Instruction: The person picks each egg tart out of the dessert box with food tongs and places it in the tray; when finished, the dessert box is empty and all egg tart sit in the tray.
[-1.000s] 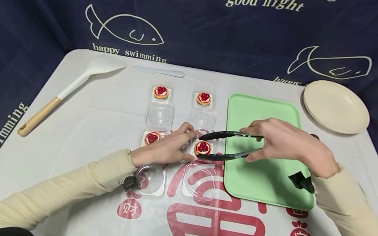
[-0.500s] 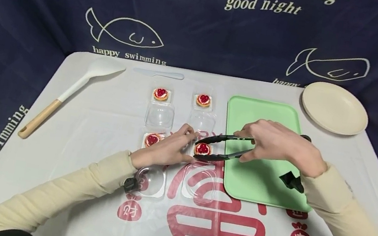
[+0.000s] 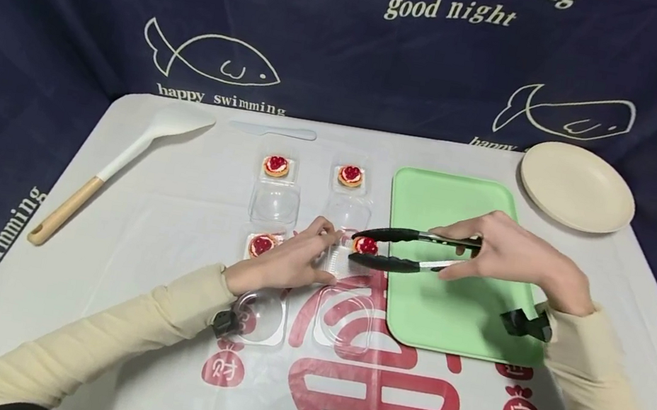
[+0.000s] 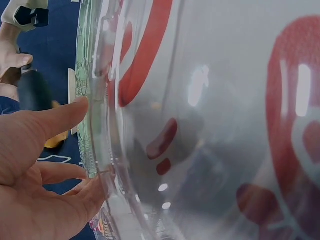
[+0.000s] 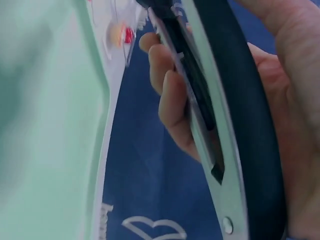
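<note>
My right hand (image 3: 508, 251) grips black-tipped metal tongs (image 3: 397, 235) over the green tray's left side. Between the tongs' tips is a small tart (image 3: 366, 245) with red topping, lifted at the right edge of a clear plastic box (image 3: 340, 263). My left hand (image 3: 287, 259) holds that box, thumb at its near side and fingers at its far side. The box's open lid (image 3: 345, 319) lies toward me. In the right wrist view the tongs' black handle (image 5: 255, 125) lies in the palm, fingers curled round the other arm.
A green tray (image 3: 464, 327) lies at right, with a cream plate (image 3: 578, 187) beyond it. Other open boxes hold tarts (image 3: 276, 166), (image 3: 350, 176) and a tart (image 3: 262, 245) partly behind my left hand. A white-headed turner (image 3: 130, 156) and pale knife (image 3: 276, 131) lie at back left.
The tongs have closed in on the tart and raised it out of the box, up and to the right. My right hand has moved right; my left hand stays at the box.
</note>
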Available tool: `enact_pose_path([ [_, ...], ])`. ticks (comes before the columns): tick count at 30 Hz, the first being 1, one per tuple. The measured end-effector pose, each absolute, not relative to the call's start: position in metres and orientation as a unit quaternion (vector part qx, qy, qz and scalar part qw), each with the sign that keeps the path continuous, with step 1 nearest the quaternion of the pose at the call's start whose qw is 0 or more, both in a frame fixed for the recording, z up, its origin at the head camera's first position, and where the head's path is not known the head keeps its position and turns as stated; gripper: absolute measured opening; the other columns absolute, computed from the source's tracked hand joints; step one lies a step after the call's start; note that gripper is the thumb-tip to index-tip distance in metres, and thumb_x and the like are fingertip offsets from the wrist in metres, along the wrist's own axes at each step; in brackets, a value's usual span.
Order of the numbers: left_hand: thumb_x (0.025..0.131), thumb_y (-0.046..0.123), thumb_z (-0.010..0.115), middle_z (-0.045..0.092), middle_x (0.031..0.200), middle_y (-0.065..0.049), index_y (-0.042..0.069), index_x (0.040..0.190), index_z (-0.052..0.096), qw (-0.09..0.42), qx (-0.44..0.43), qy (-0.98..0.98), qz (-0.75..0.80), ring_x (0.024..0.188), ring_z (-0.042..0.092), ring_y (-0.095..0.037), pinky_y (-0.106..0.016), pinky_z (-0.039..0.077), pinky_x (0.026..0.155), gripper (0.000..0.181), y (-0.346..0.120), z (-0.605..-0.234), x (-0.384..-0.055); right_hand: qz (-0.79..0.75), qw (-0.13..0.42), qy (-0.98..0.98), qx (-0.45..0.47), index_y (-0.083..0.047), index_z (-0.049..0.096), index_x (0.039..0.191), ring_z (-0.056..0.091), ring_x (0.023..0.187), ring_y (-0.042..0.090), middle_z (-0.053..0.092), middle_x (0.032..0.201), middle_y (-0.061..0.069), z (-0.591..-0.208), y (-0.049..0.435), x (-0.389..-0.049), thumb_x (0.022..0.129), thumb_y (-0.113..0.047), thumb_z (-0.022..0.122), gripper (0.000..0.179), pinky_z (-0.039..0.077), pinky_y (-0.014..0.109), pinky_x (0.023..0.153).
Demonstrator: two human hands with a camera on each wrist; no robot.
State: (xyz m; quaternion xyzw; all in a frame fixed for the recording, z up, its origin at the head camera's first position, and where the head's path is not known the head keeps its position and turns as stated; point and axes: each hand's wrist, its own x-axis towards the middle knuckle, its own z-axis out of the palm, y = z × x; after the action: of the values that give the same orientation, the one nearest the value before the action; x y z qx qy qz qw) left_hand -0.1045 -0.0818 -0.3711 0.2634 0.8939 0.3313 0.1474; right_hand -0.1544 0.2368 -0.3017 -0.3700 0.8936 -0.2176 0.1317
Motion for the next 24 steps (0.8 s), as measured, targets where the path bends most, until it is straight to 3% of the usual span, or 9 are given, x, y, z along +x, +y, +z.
enact_pose_path([
  [4, 0.083, 0.015, 0.077, 0.042, 0.129, -0.015, -0.007, 0.143, 0.041, 0.149, 0.262, 0.896, 0.326, 0.086, 0.052, -0.020, -0.024, 0.049, 0.068, 0.074, -0.082, -0.371, -0.104, -0.237, 0.116, 0.910, -0.319, -0.015, 0.073, 0.117, 0.043, 0.057, -0.003, 0.073, 0.106, 0.002, -0.302, 0.258, -0.158, 0.068, -0.036, 0.088, 0.055, 0.034, 0.018, 0.048],
  [6, 0.083, 0.016, 0.077, 0.042, 0.130, -0.015, -0.006, 0.144, 0.041, 0.152, 0.259, 0.897, 0.323, 0.086, 0.051, -0.019, -0.023, 0.048, 0.066, 0.074, -0.082, -0.371, -0.104, -0.237, 0.109, 0.924, -0.279, -0.017, 0.073, 0.118, 0.027, 0.048, 0.001, 0.072, 0.090, 0.001, -0.302, 0.269, -0.160, 0.067, -0.034, 0.089, 0.056, 0.028, 0.024, 0.043],
  [13, 0.083, 0.017, 0.077, 0.041, 0.131, -0.014, -0.005, 0.144, 0.040, 0.156, 0.255, 0.898, 0.323, 0.086, 0.051, -0.019, -0.022, 0.048, 0.066, 0.075, -0.081, -0.371, -0.103, -0.190, 0.057, 0.962, -0.189, -0.009, 0.072, 0.118, 0.025, 0.047, 0.004, 0.062, 0.065, -0.001, -0.306, 0.298, -0.169, 0.065, -0.034, 0.091, 0.061, 0.029, 0.028, 0.045],
  [16, 0.083, 0.017, 0.077, 0.042, 0.130, -0.014, -0.005, 0.144, 0.041, 0.157, 0.254, 0.899, 0.321, 0.086, 0.051, -0.018, -0.022, 0.048, 0.066, 0.075, -0.081, -0.372, -0.103, -0.177, 0.049, 0.966, -0.180, -0.005, 0.072, 0.117, 0.020, 0.048, 0.004, 0.044, 0.051, -0.006, -0.308, 0.303, -0.171, 0.065, -0.032, 0.090, 0.062, 0.027, 0.028, 0.043],
  [20, 0.083, 0.017, 0.077, 0.041, 0.130, -0.013, -0.005, 0.144, 0.041, 0.157, 0.252, 0.900, 0.319, 0.084, 0.050, -0.017, -0.023, 0.048, 0.064, 0.074, -0.080, -0.371, -0.104, -0.170, 0.041, 0.968, -0.178, -0.003, 0.071, 0.117, 0.019, 0.047, 0.004, 0.029, 0.051, -0.009, -0.313, 0.306, -0.172, 0.066, -0.031, 0.090, 0.061, 0.028, 0.029, 0.043],
  [24, 0.083, 0.016, 0.077, 0.042, 0.129, -0.014, -0.006, 0.143, 0.042, 0.154, 0.255, 0.899, 0.320, 0.086, 0.049, -0.017, -0.024, 0.048, 0.069, 0.073, -0.080, -0.371, -0.103, -0.160, 0.045, 0.969, -0.180, -0.001, 0.070, 0.119, 0.021, 0.046, 0.005, 0.036, 0.052, -0.006, -0.318, 0.307, -0.176, 0.067, -0.033, 0.089, 0.063, 0.029, 0.029, 0.045],
])
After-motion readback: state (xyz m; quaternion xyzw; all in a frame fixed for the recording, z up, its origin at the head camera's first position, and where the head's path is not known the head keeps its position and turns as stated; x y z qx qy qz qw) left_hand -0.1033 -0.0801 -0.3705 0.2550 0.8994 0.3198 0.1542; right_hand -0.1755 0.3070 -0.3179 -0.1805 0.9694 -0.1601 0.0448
